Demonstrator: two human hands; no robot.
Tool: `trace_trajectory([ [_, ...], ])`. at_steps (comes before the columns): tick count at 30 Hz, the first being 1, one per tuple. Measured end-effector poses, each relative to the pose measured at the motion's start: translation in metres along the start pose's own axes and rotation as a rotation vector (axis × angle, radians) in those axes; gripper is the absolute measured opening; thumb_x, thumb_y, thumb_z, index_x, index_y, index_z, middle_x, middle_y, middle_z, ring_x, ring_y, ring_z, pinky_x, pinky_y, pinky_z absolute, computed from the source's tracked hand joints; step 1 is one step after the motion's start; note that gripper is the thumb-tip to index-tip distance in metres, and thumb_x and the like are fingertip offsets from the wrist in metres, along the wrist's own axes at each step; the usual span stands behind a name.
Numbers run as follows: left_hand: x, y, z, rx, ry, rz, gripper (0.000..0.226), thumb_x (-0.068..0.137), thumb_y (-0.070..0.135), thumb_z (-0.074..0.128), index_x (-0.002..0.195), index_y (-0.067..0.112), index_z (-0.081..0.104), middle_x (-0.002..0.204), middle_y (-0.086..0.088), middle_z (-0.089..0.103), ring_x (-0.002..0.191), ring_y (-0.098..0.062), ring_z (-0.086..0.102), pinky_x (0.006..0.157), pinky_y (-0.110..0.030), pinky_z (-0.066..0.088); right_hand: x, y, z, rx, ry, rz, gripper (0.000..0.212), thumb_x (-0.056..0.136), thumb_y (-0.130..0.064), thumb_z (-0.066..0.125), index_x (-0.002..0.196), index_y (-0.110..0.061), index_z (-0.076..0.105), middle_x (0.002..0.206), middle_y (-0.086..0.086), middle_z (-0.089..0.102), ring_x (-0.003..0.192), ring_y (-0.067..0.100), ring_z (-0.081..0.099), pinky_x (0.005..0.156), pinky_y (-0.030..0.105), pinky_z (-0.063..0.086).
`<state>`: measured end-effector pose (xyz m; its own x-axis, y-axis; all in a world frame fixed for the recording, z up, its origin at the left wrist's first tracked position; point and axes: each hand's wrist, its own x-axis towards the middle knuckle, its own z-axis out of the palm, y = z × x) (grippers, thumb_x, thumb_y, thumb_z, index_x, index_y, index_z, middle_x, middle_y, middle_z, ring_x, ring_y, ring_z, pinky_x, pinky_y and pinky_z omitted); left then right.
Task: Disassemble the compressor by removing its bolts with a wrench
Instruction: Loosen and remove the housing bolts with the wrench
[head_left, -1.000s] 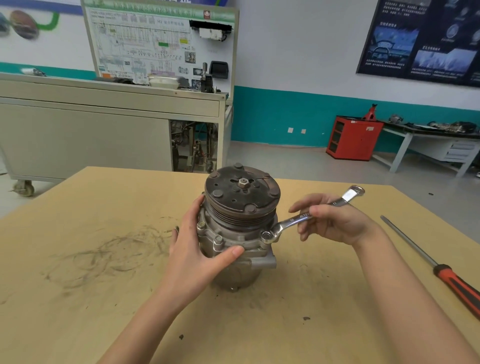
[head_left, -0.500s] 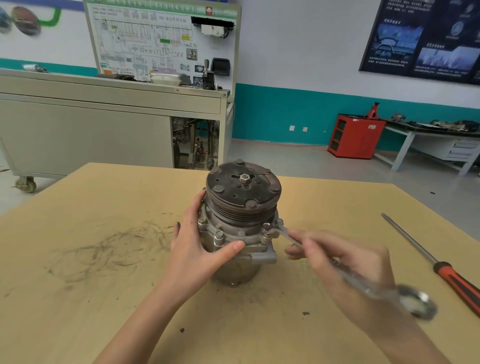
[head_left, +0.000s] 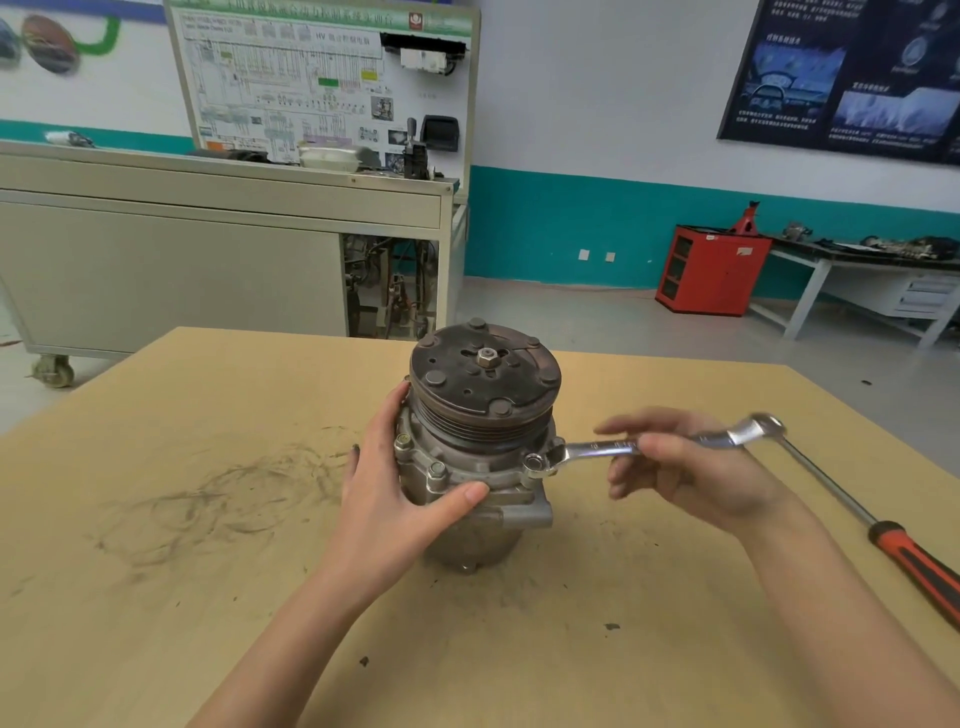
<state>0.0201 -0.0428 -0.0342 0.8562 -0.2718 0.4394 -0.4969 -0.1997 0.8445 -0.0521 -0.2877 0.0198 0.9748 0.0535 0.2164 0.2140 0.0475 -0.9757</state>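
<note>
The grey compressor (head_left: 483, 499) stands upright mid-table, its dark pulley plate (head_left: 485, 376) on top. My left hand (head_left: 387, 488) grips the housing from the left, thumb across the front flange beside a bolt (head_left: 436, 470). A silver combination wrench (head_left: 649, 446) lies roughly level, its open jaw end set on the flange bolt (head_left: 534, 461) at the right front. My right hand (head_left: 685, 467) holds the wrench's shank near its middle, fingers curled around it; the ring end sticks out to the right.
A long screwdriver (head_left: 883, 530) with a red and black handle lies on the wooden table (head_left: 208, 597) at the right edge. Dark smudges mark the table's left half. Behind stand a grey trolley bench (head_left: 208, 260), a red cabinet (head_left: 711, 270) and a white workbench (head_left: 883, 291).
The wrench handle, swung toward me and low at the right half a second ago, is back out to the right, level, with its jaw on the right-front bolt. My left hand kept its hold.
</note>
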Motion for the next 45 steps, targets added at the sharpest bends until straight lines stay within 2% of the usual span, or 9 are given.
trace_trajectory([
  [3, -0.001, -0.001, 0.0, 0.006, -0.002, -0.001, 0.085, 0.051, 0.074, 0.066, 0.117, 0.08, 0.013, 0.132, 0.046, 0.031, 0.133, -0.014, 0.043, 0.115, -0.054, 0.027, 0.022, -0.003, -0.009, 0.063, -0.061, 0.04, 0.023, 0.082, -0.01, 0.055, 0.09, -0.007, 0.077, 0.066, 0.013, 0.07, 0.057, 0.023, 0.068, 0.055, 0.03, 0.056],
  [6, -0.001, -0.002, -0.001, 0.009, -0.003, 0.005, 0.085, 0.051, 0.074, 0.066, 0.115, 0.082, 0.012, 0.128, 0.052, 0.028, 0.135, -0.01, 0.04, 0.116, -0.053, 0.025, 0.012, -0.01, -0.003, 0.036, 0.087, -0.08, 0.031, 0.083, -0.015, 0.048, 0.081, -0.006, 0.077, 0.066, 0.017, 0.07, 0.058, 0.029, 0.068, 0.055, 0.031, 0.056],
  [16, 0.0, -0.001, -0.001, 0.005, -0.006, 0.006, 0.087, 0.052, 0.073, 0.065, 0.124, 0.067, 0.017, 0.134, 0.041, 0.028, 0.138, -0.006, 0.035, 0.118, -0.052, 0.022, -0.059, 0.018, 0.088, -0.566, 0.53, -0.563, 0.018, 0.085, -0.03, 0.055, 0.092, -0.024, 0.071, 0.078, -0.013, 0.073, 0.07, 0.007, 0.071, 0.069, 0.014, 0.052],
  [22, 0.0, -0.001, -0.001, 0.014, -0.002, 0.014, 0.085, 0.052, 0.073, 0.065, 0.122, 0.07, 0.016, 0.127, 0.052, 0.028, 0.135, -0.002, 0.036, 0.117, -0.052, 0.022, -0.058, 0.022, 0.1, -0.732, 0.636, -0.658, 0.037, 0.09, -0.048, 0.051, 0.091, -0.017, 0.072, 0.075, -0.005, 0.073, 0.063, 0.004, 0.068, 0.061, 0.017, 0.053],
  [26, 0.0, -0.002, -0.001, 0.014, -0.003, 0.008, 0.084, 0.052, 0.075, 0.065, 0.119, 0.075, 0.014, 0.122, 0.058, 0.025, 0.134, 0.001, 0.035, 0.118, -0.051, 0.021, -0.061, 0.037, 0.105, -0.884, 0.65, -0.697, 0.031, 0.086, -0.037, 0.058, 0.087, -0.011, 0.075, 0.074, -0.006, 0.073, 0.057, 0.004, 0.066, 0.06, 0.012, 0.052],
  [29, 0.0, -0.003, 0.0, 0.011, -0.007, 0.0, 0.084, 0.052, 0.074, 0.065, 0.117, 0.078, 0.012, 0.126, 0.053, 0.026, 0.135, -0.002, 0.035, 0.118, -0.051, 0.022, -0.06, 0.044, 0.087, -0.571, 0.563, -0.588, 0.018, 0.085, -0.027, 0.06, 0.09, -0.022, 0.077, 0.078, -0.007, 0.074, 0.069, 0.008, 0.071, 0.068, 0.012, 0.052],
  [33, 0.0, -0.001, 0.0, 0.001, -0.008, -0.002, 0.086, 0.052, 0.073, 0.066, 0.12, 0.074, 0.013, 0.134, 0.041, 0.031, 0.136, -0.006, 0.037, 0.118, -0.052, 0.022, -0.03, 0.027, 0.024, 0.116, 0.203, -0.187, 0.032, 0.079, -0.004, 0.049, 0.087, -0.015, 0.078, 0.074, 0.014, 0.073, 0.068, 0.028, 0.071, 0.064, 0.03, 0.057],
  [38, -0.002, 0.0, -0.001, 0.009, -0.017, -0.012, 0.087, 0.052, 0.073, 0.065, 0.121, 0.072, 0.014, 0.134, 0.042, 0.03, 0.136, -0.004, 0.036, 0.118, -0.051, 0.022, 0.023, 0.001, -0.009, 0.117, -0.093, 0.006, 0.016, 0.077, -0.021, 0.073, 0.087, -0.008, 0.077, 0.072, 0.012, 0.073, 0.062, 0.022, 0.071, 0.059, 0.03, 0.058],
  [45, 0.0, -0.001, -0.002, 0.008, -0.015, 0.001, 0.085, 0.051, 0.075, 0.065, 0.116, 0.079, 0.011, 0.134, 0.042, 0.027, 0.137, -0.005, 0.036, 0.118, -0.052, 0.021, -0.021, -0.005, 0.03, -0.131, 0.222, -0.26, 0.032, 0.077, -0.043, 0.068, 0.087, -0.014, 0.077, 0.073, 0.017, 0.072, 0.067, 0.034, 0.071, 0.062, 0.032, 0.058],
])
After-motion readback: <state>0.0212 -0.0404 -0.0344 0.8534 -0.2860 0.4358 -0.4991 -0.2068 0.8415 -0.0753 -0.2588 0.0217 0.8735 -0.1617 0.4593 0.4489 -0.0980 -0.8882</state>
